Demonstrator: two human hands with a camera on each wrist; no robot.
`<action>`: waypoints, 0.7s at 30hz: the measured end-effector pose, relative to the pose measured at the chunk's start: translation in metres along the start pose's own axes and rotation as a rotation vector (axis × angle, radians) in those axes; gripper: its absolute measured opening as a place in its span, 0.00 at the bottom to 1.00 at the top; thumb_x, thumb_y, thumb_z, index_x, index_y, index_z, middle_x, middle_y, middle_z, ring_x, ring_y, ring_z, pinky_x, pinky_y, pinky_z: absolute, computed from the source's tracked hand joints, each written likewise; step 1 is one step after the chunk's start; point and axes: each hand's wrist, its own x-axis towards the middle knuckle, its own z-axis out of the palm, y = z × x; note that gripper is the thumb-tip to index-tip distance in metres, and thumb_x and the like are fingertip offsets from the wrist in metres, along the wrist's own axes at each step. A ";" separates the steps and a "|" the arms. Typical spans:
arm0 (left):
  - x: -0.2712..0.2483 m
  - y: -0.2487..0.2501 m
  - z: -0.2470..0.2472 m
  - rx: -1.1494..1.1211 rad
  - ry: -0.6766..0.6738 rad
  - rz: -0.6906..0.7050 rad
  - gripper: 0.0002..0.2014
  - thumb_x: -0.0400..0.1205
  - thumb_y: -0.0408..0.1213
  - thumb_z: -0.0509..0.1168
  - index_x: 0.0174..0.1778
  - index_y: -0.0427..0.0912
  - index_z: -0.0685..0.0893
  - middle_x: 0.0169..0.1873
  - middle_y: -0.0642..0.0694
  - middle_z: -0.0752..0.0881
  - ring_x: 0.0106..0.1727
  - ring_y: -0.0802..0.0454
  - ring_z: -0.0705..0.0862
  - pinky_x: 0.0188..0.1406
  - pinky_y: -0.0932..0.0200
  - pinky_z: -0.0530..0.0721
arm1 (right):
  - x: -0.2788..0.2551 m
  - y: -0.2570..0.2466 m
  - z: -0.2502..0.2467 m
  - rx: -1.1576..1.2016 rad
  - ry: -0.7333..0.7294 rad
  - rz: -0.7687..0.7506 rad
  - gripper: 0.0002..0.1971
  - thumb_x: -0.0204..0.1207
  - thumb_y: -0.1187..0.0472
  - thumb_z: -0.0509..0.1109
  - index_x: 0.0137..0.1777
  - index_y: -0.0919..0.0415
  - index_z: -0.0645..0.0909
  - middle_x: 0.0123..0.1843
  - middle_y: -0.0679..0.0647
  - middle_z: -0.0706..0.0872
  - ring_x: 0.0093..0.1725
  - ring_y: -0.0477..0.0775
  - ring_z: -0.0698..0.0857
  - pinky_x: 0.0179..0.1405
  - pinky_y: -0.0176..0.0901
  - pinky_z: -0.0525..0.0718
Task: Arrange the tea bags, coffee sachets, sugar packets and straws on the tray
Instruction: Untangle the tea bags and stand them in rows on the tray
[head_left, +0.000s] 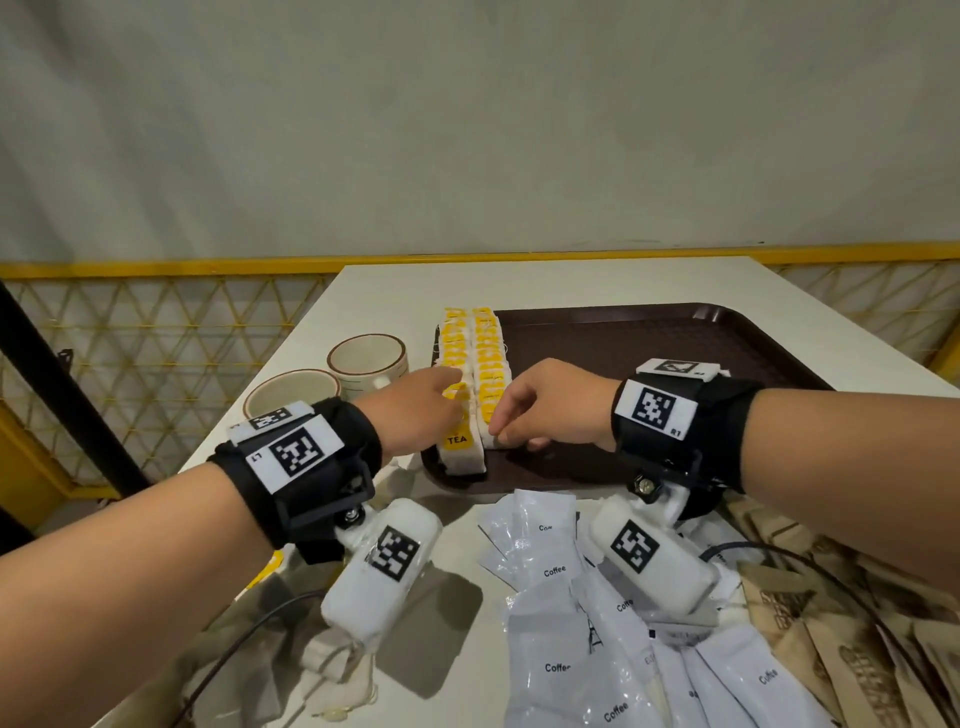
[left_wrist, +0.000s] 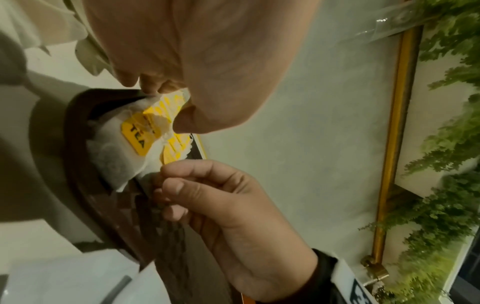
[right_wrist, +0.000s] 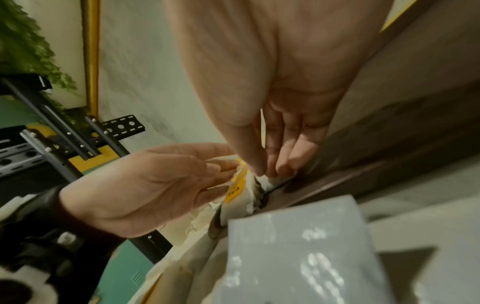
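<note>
Landmark: the tray (head_left: 649, 338), dark brown, on a white table (head_left: 374, 291).

Tea bags (head_left: 475, 364) stand on edge in two rows along the tray's left rim, running from its far-left corner to its near-left corner; yellow tags up, nearest one reads TEA.

Left hand (head_left: 415, 410) at the near end of the left row; fingers fairly straight, laid against the bags, closed round nothing that I can see. Right hand (head_left: 550, 402) at the near end of the right row; fingers (right_wrist: 283, 164) curled down, tips pinching the nearest bag's top edge.

Coffee sachets (head_left: 556, 597) in a loose white heap just off the tray's near edge, none on it; brown packets (head_left: 857, 649), probably sugar, off its near-right corner; straws not seen. Two cups (head_left: 332, 376) beyond its left rim, just beside the rows.

Judgement: tea nearly settled, three kinds yet to go on.

Risks:
- rows stand only by leaning on each other; letting go at the near end could fan them flat toward the near edge;
- strings and tags lie tangled; lifting one bag may drag its neighbours;
- rows sit hard against the left rim; a push from the right could tip bags over it toward the cups;
- wrist gear hangs low over the sachets; drawing the arms back may scatter the heap.
</note>
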 end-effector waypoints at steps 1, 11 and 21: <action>0.000 0.000 0.001 -0.012 -0.004 -0.007 0.28 0.84 0.32 0.57 0.82 0.44 0.62 0.82 0.46 0.63 0.81 0.48 0.62 0.80 0.49 0.63 | -0.001 0.000 0.001 -0.009 -0.014 0.007 0.03 0.72 0.69 0.75 0.42 0.62 0.89 0.39 0.60 0.87 0.34 0.51 0.82 0.39 0.41 0.82; -0.069 0.017 -0.087 -0.439 -0.276 0.114 0.16 0.84 0.21 0.51 0.57 0.37 0.83 0.58 0.39 0.86 0.60 0.50 0.85 0.62 0.56 0.80 | -0.036 -0.071 0.017 0.192 -0.116 -0.091 0.04 0.74 0.71 0.73 0.48 0.65 0.86 0.41 0.55 0.88 0.35 0.45 0.85 0.29 0.31 0.82; -0.162 -0.084 -0.073 0.607 -0.534 -0.083 0.28 0.62 0.67 0.74 0.57 0.77 0.71 0.57 0.64 0.69 0.59 0.63 0.76 0.62 0.56 0.79 | -0.043 -0.091 0.090 -0.629 -0.377 -0.242 0.41 0.72 0.52 0.78 0.82 0.50 0.62 0.80 0.49 0.69 0.75 0.51 0.71 0.64 0.36 0.70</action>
